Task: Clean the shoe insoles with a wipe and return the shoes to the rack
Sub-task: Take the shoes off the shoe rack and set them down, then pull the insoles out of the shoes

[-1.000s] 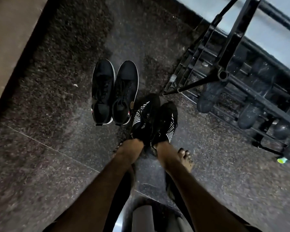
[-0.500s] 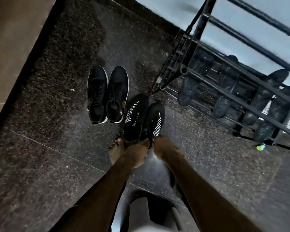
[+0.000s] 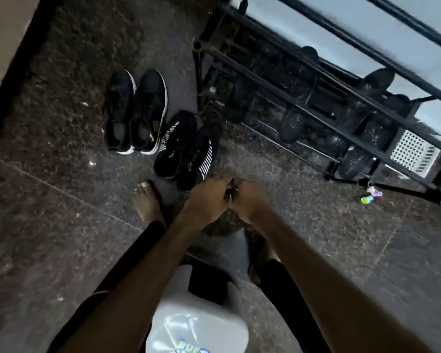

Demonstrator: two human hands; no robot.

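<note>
Curling left hand [image 3: 206,200] against right hand [image 3: 250,200] at centre frame, hold unclear; striped shoes [image 3: 176,149] on floor [image 3: 61,225] just above, rack [image 3: 197,72] upper right. Best to open any wipe fully first.

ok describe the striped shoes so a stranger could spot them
Start at the black metal shoe rack against the wall. On the dark speckled floor off its left end sit two pairs of black shoes. The striped pair is the one nearer the person's bare foot, with white stripes down its sides; the other pair shows only white soles.
</note>
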